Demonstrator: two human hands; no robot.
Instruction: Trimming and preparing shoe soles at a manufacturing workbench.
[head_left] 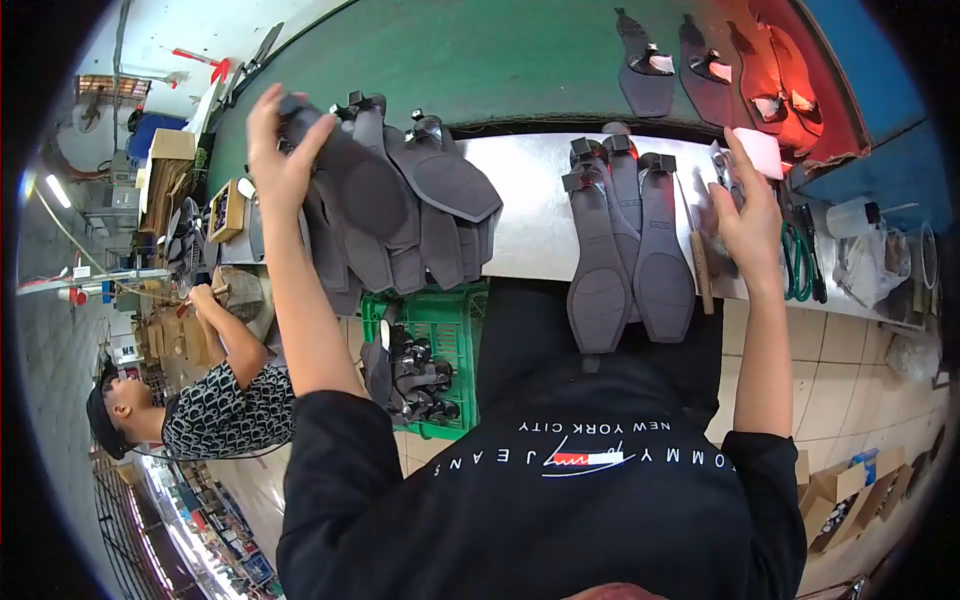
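My left hand [284, 158] is closed on the heel end of a dark grey sandal [370, 185], its sole turned up. That sandal is above a heap of similar sandals [445, 180] at the left of the metal bench. My right hand [750, 215] is at the bench's right, index finger stretched and thumb apart. Beside its fingers are a pale pink-white block [757, 152] and a small greyish thing I cannot make out. Between the hands, several sandals [600, 295] lie soles up, heels away from me, overhanging the bench's near edge.
Several sandals [645, 85] lie on the green belt [480, 70], some under red light. A wooden-handled tool [701, 270] and green-handled scissors [797, 262] are at right. Below the heap, a green crate [455, 340] holds sandals. A co-worker [225, 410] works at left.
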